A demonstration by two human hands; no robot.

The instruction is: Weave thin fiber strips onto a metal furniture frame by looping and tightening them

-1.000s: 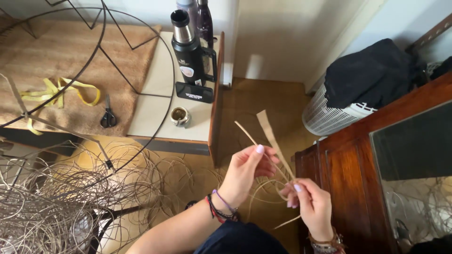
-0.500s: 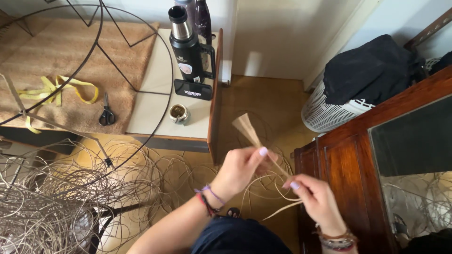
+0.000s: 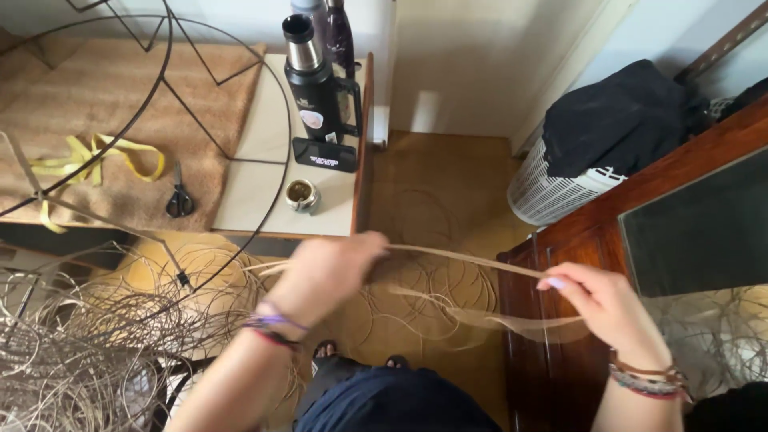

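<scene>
**Head view: strip pulled taut between both hands, snag and split risk**

Left hand (image 3: 324, 272) is closed around one end of a pale flat reed strip (image 3: 472, 260); right hand (image 3: 608, 308) pinches the other end between thumb and fingertips. The strip spans the gap between the hands, with a second loose length sagging just below it.

Risks, as I judge them:
- Strip is thin and under tension; a sharp pull could split or crease it at the right-hand pinch.
- Coiled reed (image 3: 432, 288) on the floor sits right under the hands, so the sagging length could tangle in it.
- The woven reed mass (image 3: 88, 344) and the wire frame (image 3: 172, 144) are close beside the left hand; a wide swing could catch there.

Versus 0.5 s ago: the hands were near each other with the strip angled upward. Now they are well apart and the strip runs almost level.
</scene>
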